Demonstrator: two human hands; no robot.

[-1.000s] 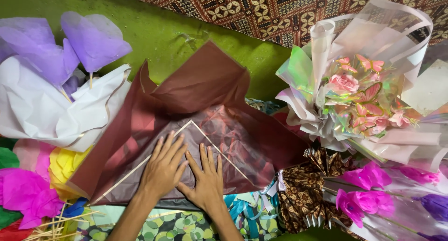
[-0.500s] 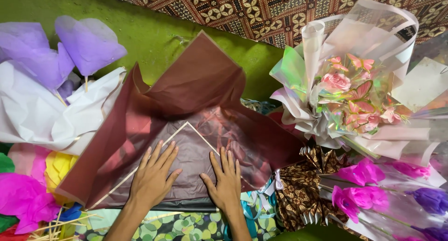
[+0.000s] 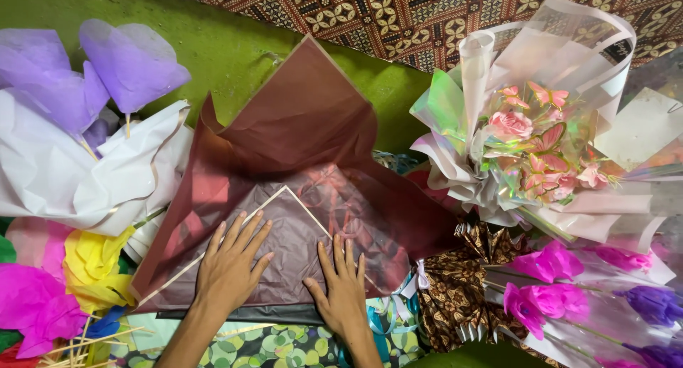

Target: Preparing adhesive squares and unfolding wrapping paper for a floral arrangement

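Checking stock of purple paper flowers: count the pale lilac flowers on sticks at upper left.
2. One pale lilac flower at the far left edge, another just right of it, both above the white wrapping paper. More may be hidden beneath.

You are working under soft, even light that is coming from above. The clear wrap of the pink bouquet is throwing rainbow glare. Soft shadows are gathering under the maroon wrapping sheet. The corners are stretching slightly, and nothing is blurring.
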